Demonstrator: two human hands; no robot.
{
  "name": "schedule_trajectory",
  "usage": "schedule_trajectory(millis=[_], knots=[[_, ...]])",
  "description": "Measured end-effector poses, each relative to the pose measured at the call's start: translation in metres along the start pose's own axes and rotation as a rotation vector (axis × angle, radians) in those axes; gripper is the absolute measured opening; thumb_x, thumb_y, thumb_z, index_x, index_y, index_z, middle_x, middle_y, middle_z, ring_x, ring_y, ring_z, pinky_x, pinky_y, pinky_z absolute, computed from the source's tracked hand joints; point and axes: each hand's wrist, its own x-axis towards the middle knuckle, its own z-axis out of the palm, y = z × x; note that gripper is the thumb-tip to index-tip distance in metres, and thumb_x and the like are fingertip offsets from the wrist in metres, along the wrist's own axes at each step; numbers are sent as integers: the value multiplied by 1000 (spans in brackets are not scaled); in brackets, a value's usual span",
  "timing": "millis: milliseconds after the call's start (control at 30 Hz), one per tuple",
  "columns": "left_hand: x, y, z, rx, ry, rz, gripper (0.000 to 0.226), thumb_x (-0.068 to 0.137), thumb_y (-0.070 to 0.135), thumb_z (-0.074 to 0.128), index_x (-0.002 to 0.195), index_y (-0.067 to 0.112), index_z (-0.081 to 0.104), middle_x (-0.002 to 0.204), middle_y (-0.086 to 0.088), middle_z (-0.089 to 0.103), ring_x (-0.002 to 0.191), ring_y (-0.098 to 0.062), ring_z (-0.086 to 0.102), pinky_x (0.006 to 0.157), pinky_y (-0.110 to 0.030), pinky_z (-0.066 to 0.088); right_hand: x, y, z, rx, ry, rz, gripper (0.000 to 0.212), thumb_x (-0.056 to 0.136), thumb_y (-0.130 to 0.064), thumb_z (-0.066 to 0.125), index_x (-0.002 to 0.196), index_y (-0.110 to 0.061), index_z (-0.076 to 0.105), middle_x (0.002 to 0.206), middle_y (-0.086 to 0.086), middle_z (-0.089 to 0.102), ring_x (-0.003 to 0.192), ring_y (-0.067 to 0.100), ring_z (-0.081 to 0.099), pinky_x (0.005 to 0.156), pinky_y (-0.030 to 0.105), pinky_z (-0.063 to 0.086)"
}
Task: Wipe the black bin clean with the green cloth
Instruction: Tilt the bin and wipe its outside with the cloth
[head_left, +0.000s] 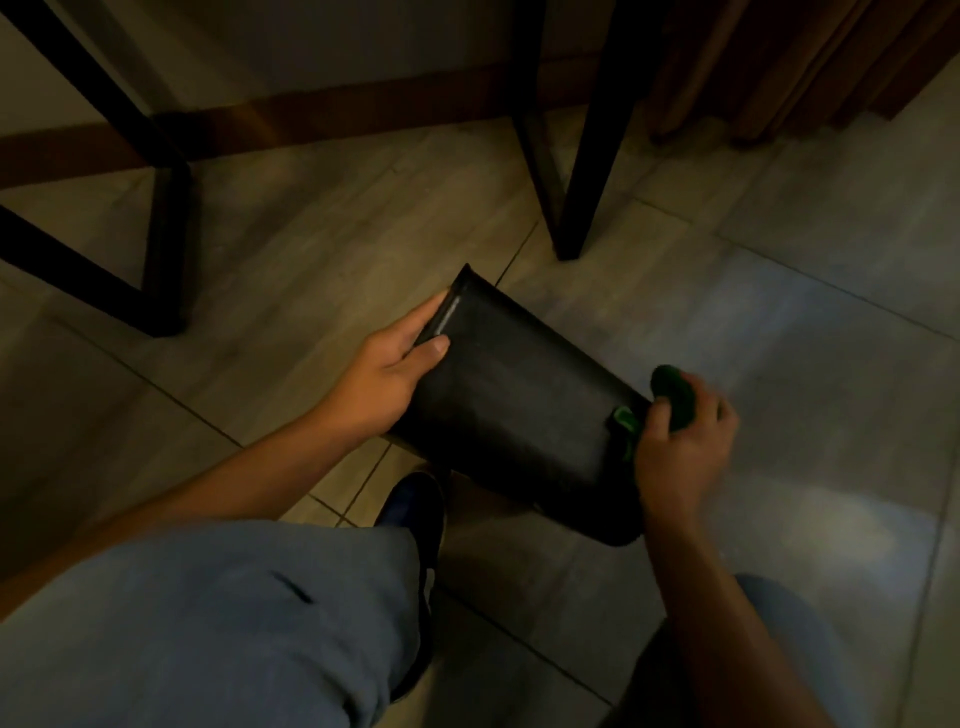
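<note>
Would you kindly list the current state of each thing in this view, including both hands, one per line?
black bin: tipped on its side, lifted off the floor, held at both ends.
green cloth: bunched up, pressed against the bin's right end.
left hand: grips the bin's left edge, thumb on top.
right hand: holds the cloth, fingers curled round it.
shoe: on the tiled floor, below the bin.

A dim home room — grey tiled floor (779, 322), wooden skirting (332, 111), black furniture legs (587, 156), brown curtain (769, 57).
</note>
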Motion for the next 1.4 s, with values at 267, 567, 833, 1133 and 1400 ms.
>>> schedule_trajectory(millis=[267, 567, 833, 1133, 1400], knots=[[-8, 17, 11, -32, -2, 49, 75, 84, 77, 29, 142, 34, 46, 126, 24, 59, 116, 13, 57, 94, -6, 45, -66, -107, 45, -29, -73, -318, 44, 94, -31, 53, 137, -34, 59, 158, 4, 40, 143, 26, 43, 116, 50, 40], [-6, 19, -5, -134, 164, 59, 59, 97, 50, 31, 144, 19, 48, 131, 5, 62, 119, 5, 59, 102, -15, 46, -104, -124, 65, -23, -198, -490, 45, 101, -33, 52, 145, -39, 51, 161, 4, 36, 150, 22, 34, 124, 61, 21], [-5, 17, -6, -20, 136, 81, 58, 97, 51, 28, 147, 27, 44, 132, 21, 56, 123, 13, 51, 105, -7, 38, -45, -8, 14, -15, -86, -100, 47, 101, -22, 61, 147, -28, 51, 154, 14, 41, 135, 36, 51, 113, 38, 38], [-2, 17, 0, -61, 115, 55, 69, 96, 62, 21, 152, 24, 39, 147, -1, 53, 134, -8, 51, 116, -32, 38, -54, -103, 19, 5, -161, -423, 50, 99, -24, 58, 146, -38, 48, 162, -2, 30, 144, 21, 42, 113, 41, 45], [-4, 14, -10, -11, 184, 64, 63, 96, 51, 40, 152, 23, 39, 150, -1, 50, 137, -11, 48, 117, -40, 38, -96, -90, 62, 15, -226, -602, 50, 101, -29, 61, 149, -33, 46, 156, 4, 38, 145, 22, 39, 116, 59, 38]])
